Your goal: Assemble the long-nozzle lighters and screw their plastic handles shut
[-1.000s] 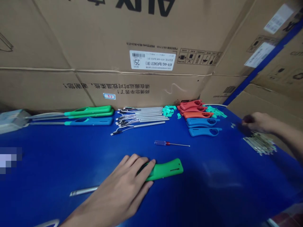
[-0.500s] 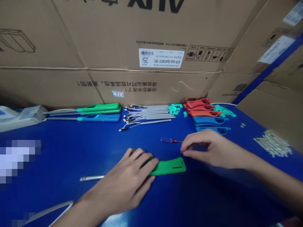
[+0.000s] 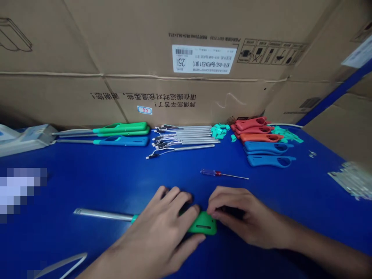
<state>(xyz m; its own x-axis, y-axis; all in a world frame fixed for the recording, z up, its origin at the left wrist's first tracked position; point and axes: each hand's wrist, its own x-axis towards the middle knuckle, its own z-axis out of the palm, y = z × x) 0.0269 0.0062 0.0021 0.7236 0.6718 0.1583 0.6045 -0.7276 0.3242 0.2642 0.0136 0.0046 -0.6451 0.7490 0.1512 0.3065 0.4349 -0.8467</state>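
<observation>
My left hand [image 3: 168, 228] is closed over a green long-necked lighter [image 3: 205, 228] lying on the blue table. The lighter's silver tube [image 3: 106, 215] with a teal collar [image 3: 134, 219] sticks out to the left, past my wrist. At the handle's right end, my right hand [image 3: 247, 219] pinches thumb and forefinger together close to a small hole. Whatever lies between those fingertips is too small to make out. A screwdriver [image 3: 217, 173] with a clear purple and red handle lies just behind my hands, its tip to the right.
Assembled lighters [image 3: 123, 141] lie at the back left near a white power strip [image 3: 27, 139]. Several silver tubes with wires [image 3: 193, 147], teal collars [image 3: 221, 131] and red and blue handle shells [image 3: 269, 160] line the back. Clear parts [image 3: 351, 180] sit far right. Cardboard [image 3: 145, 58] walls the rear.
My right hand has moved from beside the screwdriver tip down and left to the green handle's end. The lighter and my left hand have shifted slightly toward me, showing more of the tube.
</observation>
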